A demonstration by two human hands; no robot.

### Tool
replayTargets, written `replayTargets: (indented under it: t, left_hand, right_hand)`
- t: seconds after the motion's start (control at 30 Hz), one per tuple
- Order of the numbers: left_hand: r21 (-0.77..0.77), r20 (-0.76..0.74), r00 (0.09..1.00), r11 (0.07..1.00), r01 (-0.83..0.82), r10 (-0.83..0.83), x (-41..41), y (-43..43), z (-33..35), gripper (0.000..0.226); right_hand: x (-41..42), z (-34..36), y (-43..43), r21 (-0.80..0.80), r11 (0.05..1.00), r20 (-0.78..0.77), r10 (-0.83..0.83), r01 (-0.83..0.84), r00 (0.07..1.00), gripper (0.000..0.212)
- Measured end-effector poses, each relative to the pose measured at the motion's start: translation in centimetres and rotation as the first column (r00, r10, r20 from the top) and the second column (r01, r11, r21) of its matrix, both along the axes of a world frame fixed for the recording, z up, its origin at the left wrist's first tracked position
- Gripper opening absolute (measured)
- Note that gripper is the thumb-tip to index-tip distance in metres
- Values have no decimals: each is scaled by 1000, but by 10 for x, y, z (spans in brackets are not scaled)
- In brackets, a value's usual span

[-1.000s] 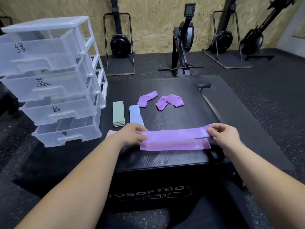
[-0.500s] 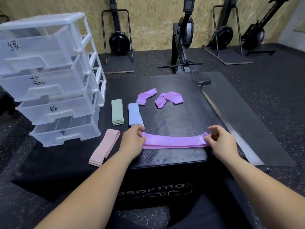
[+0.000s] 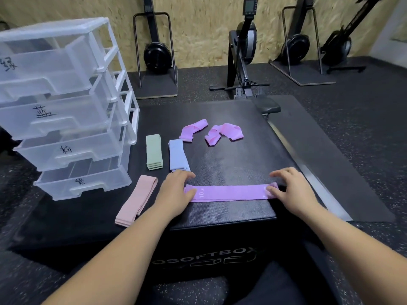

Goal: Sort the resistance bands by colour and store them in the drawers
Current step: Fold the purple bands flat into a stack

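A purple resistance band (image 3: 229, 193) lies flat and stretched out near the front edge of the black soft box (image 3: 231, 155). My left hand (image 3: 176, 192) presses its left end and my right hand (image 3: 290, 190) presses its right end, fingers spread on top. Two crumpled purple bands (image 3: 193, 129) (image 3: 224, 134) lie further back. A folded green stack (image 3: 154, 151) and a folded blue stack (image 3: 178, 157) sit side by side, with a folded pink stack (image 3: 137, 200) at the front left. A clear drawer unit (image 3: 66, 106) with hand-written labels stands at the left, its drawers pulled out.
Several rowing machines (image 3: 244, 53) stand against the chipboard wall behind. A black mat (image 3: 330, 150) lies on the floor to the right of the box. The box's front edge drops off just below my hands.
The purple band was held up and folded between my hands; it now lies flat on the box with both hands pressing its ends. The view has tilted slightly.
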State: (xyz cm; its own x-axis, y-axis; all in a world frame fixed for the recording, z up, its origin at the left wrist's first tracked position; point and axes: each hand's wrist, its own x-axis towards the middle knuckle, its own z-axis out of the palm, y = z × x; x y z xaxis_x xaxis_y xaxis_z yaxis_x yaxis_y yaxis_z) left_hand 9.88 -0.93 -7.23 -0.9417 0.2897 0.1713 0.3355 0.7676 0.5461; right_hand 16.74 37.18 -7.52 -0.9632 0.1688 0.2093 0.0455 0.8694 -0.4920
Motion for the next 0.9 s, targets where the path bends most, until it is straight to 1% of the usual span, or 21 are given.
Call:
replayTargets:
  t: [0.1,0.17,0.27,0.33,0.47,0.6,0.77,0.9]
  left_hand:
    - [-161,94,973,962,222,-209,-5,-9,10,73]
    - [-215,130,959,937,277,-254,-7,-12,12,76]
    - [-205,90,959,937,282,-269,-9,-11,11,69]
    - [-190,75,959,940,284,-274,-9,-11,11,68]
    - [-177,84,961,945,274,-262,-7,-11,12,69]
    - [-183,103,961,945,273,-258,-9,-12,13,66]
    - [-184,117,957,941,283,-265,-18,-8,17,69]
    - [-157,117,966,956,247,-231,-31,7,26,66]
  right_hand:
    - [-7,10,17,64,966,136,242,-252,961,56]
    - [-9,16,21,121,940,212,291,-320,933,56]
    - [-9,21,20,150,938,211,278,-312,937,46]
    - [-9,23,18,159,931,202,295,-329,934,43]
    - [-9,25,18,161,920,245,314,-358,917,47]
    - [-9,28,18,175,906,246,340,-387,908,39]
    - [-18,31,19,191,905,257,329,-381,909,46]
    - [-38,39,11,176,915,252,314,-362,915,40]
